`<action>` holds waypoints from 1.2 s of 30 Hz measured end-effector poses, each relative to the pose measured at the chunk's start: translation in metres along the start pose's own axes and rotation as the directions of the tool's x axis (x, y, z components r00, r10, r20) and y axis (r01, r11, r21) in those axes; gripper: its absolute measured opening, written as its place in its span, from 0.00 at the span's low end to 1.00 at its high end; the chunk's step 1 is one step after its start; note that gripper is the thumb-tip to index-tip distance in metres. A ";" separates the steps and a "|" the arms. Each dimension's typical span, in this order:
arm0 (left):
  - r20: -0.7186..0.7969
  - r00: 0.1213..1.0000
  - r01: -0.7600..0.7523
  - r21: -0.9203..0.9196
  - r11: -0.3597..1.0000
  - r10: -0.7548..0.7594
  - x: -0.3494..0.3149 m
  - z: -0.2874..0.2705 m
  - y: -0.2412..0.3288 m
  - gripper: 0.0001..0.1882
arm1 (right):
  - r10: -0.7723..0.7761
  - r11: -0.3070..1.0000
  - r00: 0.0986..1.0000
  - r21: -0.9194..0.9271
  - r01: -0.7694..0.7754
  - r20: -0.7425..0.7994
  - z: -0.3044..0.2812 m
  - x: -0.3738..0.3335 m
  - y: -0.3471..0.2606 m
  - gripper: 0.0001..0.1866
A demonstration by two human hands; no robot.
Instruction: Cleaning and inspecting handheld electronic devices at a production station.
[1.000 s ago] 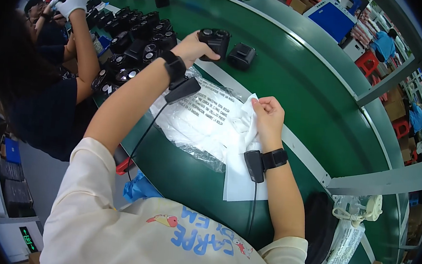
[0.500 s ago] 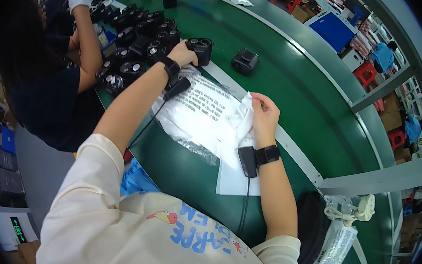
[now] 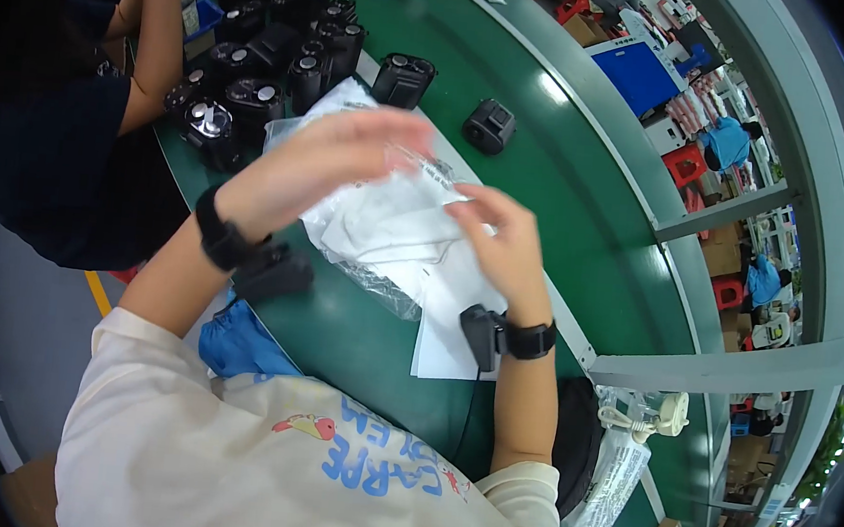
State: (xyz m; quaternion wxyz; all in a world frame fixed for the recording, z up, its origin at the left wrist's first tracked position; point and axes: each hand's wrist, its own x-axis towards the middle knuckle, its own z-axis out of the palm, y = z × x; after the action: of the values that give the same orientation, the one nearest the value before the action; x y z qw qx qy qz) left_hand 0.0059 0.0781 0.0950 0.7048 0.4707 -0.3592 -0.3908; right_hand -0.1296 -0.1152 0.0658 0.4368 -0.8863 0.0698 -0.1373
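Green work surface (image 3: 341,332) spans the station, its near edge running close along the wearer's torso. Beyond it, a pale strip (image 3: 565,321) divides it from a wide green lane (image 3: 588,198), which offers lateral room to the right of the black devices. At far left, a dense cluster of black devices (image 3: 260,49) limits movement on that side. A clear plastic bag (image 3: 394,298) lies flat on the near surface, its crumpled lower edge well short of the bench edge. White cloth (image 3: 395,231) lies loosely folded over the bag, between the hands. Left hand (image 3: 320,164): motion-blurred, fingers extended, grasping nothing visible, above the bag's left part. Right hand (image 3: 504,241): fingers and thumb loosely bent at the cloth's right edge; contact cannot be determined. White paper (image 3: 450,341) projects below the cloth. One black device (image 3: 403,79) stands at the strip beyond the left hand; a second (image 3: 489,126) sits apart, farther right.
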 end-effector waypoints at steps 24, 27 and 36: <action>0.777 0.628 -0.251 0.149 0.956 0.044 -0.054 0.029 0.001 0.14 | 0.643 0.646 0.766 0.517 -0.561 0.027 -0.052 0.083 0.120 0.24; 0.684 0.650 -0.544 0.723 0.426 -0.331 -0.030 0.062 -0.040 0.18 | 0.525 0.427 0.845 0.828 -0.363 0.100 -0.057 0.040 0.107 0.23; 0.422 0.876 -0.478 0.824 -0.304 -0.234 0.025 0.099 -0.125 0.24 | 0.491 0.583 0.869 0.716 -0.383 0.064 -0.075 -0.069 0.085 0.26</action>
State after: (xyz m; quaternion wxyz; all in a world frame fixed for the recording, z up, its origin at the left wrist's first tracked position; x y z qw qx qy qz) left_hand -0.0962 -0.0131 0.0095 -0.0275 0.6935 -0.7183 0.0478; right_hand -0.2182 -0.2063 0.0294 0.7569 -0.5914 0.2582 -0.1035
